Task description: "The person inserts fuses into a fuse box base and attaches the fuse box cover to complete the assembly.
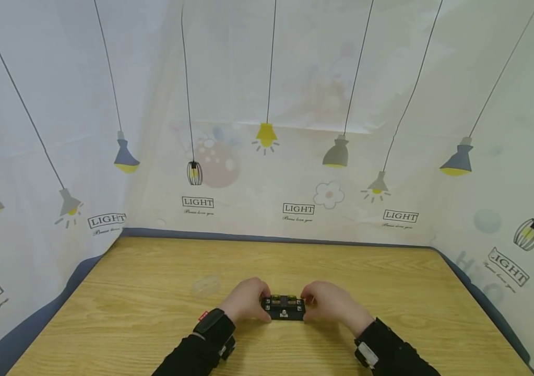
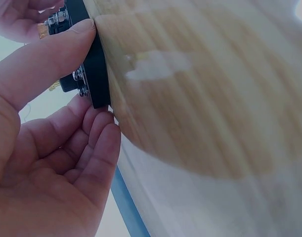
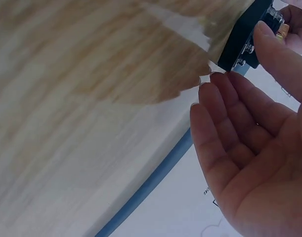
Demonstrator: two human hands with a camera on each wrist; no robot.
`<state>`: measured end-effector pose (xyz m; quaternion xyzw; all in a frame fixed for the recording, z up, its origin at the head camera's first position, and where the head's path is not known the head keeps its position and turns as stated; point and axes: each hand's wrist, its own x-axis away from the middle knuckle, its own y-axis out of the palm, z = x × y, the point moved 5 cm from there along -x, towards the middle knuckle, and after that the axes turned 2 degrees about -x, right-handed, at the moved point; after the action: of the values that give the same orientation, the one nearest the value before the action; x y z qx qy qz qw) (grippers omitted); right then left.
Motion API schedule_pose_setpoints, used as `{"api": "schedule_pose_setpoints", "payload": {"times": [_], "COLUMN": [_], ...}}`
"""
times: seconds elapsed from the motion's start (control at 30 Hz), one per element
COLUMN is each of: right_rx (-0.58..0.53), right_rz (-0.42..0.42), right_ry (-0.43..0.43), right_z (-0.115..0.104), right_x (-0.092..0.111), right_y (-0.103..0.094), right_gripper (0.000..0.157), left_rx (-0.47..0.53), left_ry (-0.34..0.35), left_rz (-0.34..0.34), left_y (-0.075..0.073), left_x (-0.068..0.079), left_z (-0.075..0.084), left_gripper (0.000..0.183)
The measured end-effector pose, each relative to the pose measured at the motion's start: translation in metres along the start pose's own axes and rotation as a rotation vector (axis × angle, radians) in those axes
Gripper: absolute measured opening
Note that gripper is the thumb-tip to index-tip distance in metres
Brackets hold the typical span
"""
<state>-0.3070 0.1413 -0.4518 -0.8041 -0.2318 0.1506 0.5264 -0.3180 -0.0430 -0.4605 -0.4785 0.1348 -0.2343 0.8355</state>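
Note:
A black electrical terminal block (image 1: 284, 315) with metal screws and copper-gold parts on top sits low over the wooden table, in the middle of the head view. My left hand (image 1: 249, 300) holds its left end, the thumb (image 2: 84, 27) along the near side and the fingertips (image 2: 108, 121) round at the far side. At the other end, my right hand (image 1: 330, 305) pinches the block, thumb (image 3: 264, 30) against its near side and fingers at the far corner. In the right wrist view the block (image 3: 239, 42) is partly cut off by the frame's top.
A clear plastic piece (image 1: 206, 285) lies on the wooden table (image 1: 154, 292), left of and beyond my left hand. A pale cloth printed with hanging lamps (image 1: 267, 78) encloses the back and sides, with a blue-grey border (image 1: 248, 238) along the table's edge.

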Motion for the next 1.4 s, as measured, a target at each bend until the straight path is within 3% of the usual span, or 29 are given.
{"api": "schedule_pose_setpoints", "payload": {"times": [0.83, 1.13, 1.4], "right_rx": [-0.029, -0.008, 0.01], "right_rz": [0.022, 0.017, 0.02], "right_ry": [0.031, 0.036, 0.032], "right_z": [0.0023, -0.0001, 0.0014], "right_x": [-0.0026, -0.0037, -0.0028], "right_y": [0.0014, 0.0005, 0.001], "right_gripper": [0.032, 0.032, 0.031], "left_rx": [-0.016, -0.076, -0.125], "left_ry": [0.002, 0.029, 0.034], "left_rz": [0.0, 0.028, -0.01], "left_y": [0.0005, 0.0024, 0.0011], "left_x": [-0.0016, 0.0015, 0.006], "left_z": [-0.0013, -0.0044, 0.0022], "left_gripper": [0.043, 0.046, 0.051]}}
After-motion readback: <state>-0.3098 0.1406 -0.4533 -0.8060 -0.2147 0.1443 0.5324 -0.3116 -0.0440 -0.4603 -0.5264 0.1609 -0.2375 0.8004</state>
